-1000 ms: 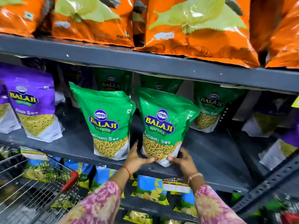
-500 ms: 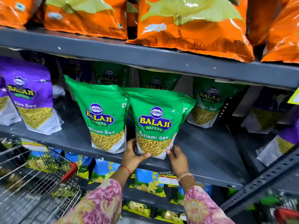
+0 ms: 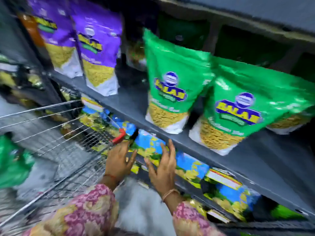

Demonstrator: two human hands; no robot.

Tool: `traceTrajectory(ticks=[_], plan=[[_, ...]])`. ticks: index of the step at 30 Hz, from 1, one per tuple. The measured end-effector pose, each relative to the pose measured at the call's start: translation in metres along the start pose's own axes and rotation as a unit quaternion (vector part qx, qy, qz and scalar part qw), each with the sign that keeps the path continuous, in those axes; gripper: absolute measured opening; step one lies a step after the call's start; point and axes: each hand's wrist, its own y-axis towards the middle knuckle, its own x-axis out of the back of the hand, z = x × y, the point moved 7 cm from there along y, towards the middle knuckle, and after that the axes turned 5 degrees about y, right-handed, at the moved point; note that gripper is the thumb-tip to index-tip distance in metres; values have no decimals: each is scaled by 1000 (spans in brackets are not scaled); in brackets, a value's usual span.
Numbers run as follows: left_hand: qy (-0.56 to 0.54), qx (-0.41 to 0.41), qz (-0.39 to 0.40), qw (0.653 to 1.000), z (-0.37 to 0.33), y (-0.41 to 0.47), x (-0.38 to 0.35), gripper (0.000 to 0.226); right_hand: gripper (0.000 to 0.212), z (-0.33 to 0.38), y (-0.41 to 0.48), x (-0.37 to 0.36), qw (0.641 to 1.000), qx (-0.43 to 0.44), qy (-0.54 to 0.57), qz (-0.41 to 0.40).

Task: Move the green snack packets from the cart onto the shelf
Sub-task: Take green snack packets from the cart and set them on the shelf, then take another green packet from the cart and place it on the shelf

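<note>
Two green snack packets stand side by side on the grey shelf (image 3: pixel 133 106): one (image 3: pixel 172 79) to the left, the other (image 3: pixel 245 106) to the right, leaning a little. More green packets sit dim behind them. My left hand (image 3: pixel 119 160) and my right hand (image 3: pixel 163 166) hang below the shelf's front edge, both empty with fingers spread, beside the wire cart (image 3: pixel 56 133). A green packet (image 3: pixel 12 160) lies blurred in the cart at the far left.
Purple snack packets (image 3: pixel 97 53) stand on the same shelf to the left. Blue and yellow packets (image 3: pixel 153 147) fill the shelf below. The cart's red handle (image 3: pixel 119 136) is close to my left hand. The whole view is blurred.
Both hands have let go of the right green packet and dropped below the shelf edge. The view has swung left and down toward the cart.
</note>
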Motion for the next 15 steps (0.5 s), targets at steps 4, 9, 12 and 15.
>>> traceTrajectory(ticks=[4, 9, 12, 15], plan=[[-68, 253, -39, 964, 135, -13, 60, 70, 90, 66, 33, -117, 985, 35, 12, 170], [-183, 504, -47, 843, 279, -55, 104, 44, 103, 140, 37, -267, 915, 78, -17, 396], [-236, 541, -35, 807, 313, -86, 117, 76, 99, 157, 32, -338, 860, 106, -74, 493], [-275, 585, -69, 760, 346, -113, 124, 78, 100, 165, 26, -396, 798, 128, -135, 574]])
